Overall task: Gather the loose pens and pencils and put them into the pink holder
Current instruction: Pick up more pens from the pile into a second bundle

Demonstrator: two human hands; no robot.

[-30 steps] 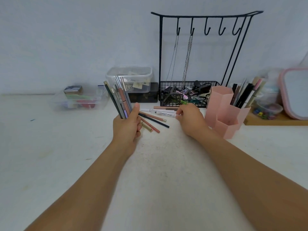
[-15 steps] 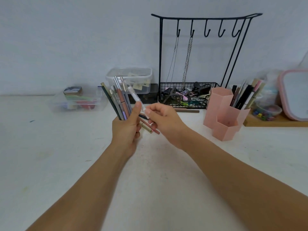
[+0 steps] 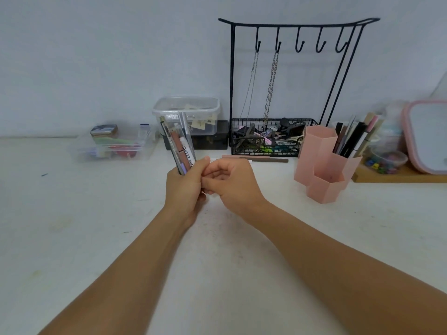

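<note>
Pens and pencils (image 3: pixel 180 146), head view: most sit as one upright bundle in your left hand (image 3: pixel 185 189), which is closed around the lower ends, well to the left of the pink holder (image 3: pixel 324 165). A white stick lettered "SWEET MIN…" (image 3: pixel 189 155) lies on the holder side of the bundle. Your right hand (image 3: pixel 231 183) is curled, fingers touching the left hand at the bundle's base; whether it grips anything itself, you cannot tell, though a pale tip shows just under its fingers.

Two loose sticks remain on the table: a pink pencil (image 3: pixel 244 156) and a brown pencil (image 3: pixel 268 160), lying end to end in a rough line just left of the holder, in front of the black wire basket (image 3: pixel 266 139).

The holder's rear-right compartment already holds several pens (image 3: pixel 350 139); the tall left one and the low front one look empty.

Risks, as judged:
- The bundle is fanned at the top, not squared. A loose grip while the right hand adjusts could let the white stick slip out and roll.
- Reaching for the two pencils puts your hand close to the basket and holder; a knock could tip the holder.
- Dropping the whole bundle into the filled compartment may jam. Choose an empty one.
</note>
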